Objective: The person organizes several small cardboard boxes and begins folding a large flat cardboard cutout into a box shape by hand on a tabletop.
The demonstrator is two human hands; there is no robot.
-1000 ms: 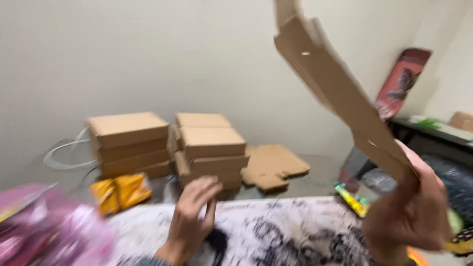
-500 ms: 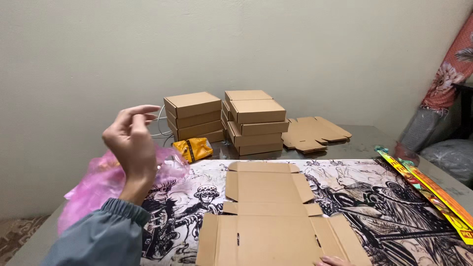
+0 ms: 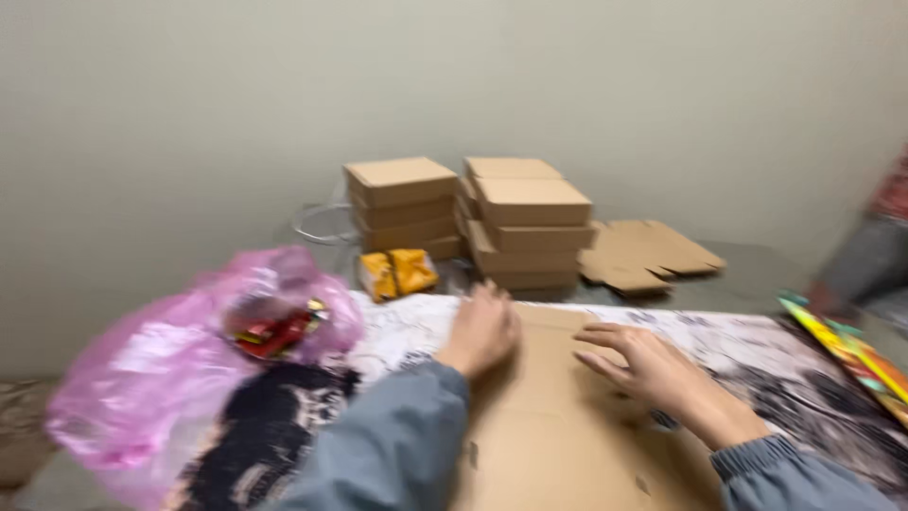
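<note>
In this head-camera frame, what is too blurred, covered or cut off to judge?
- Flat cardboard blank: its near end runs off the bottom edge; the sleeves cover parts of it.
- Left hand: fingertips blurred, so its grip on the blank's far edge is unclear.
- Right hand: lies on the blank; motion blur hides how it presses.
- Pink bag: contents smeared, only red and yellow show.
- Yellow packet: too blurred to identify.

Behind us, two stacks of closed cardboard boxes [image 3: 473, 216] stand against a pale wall [image 3: 189, 114], with loose flat cutouts [image 3: 648, 254] lying just beside them on the right; a yellow packet [image 3: 397, 273] sits in front of the stacks, and a pink plastic bag [image 3: 180, 364] slumps on the counter [image 3: 757, 274] at left
</note>
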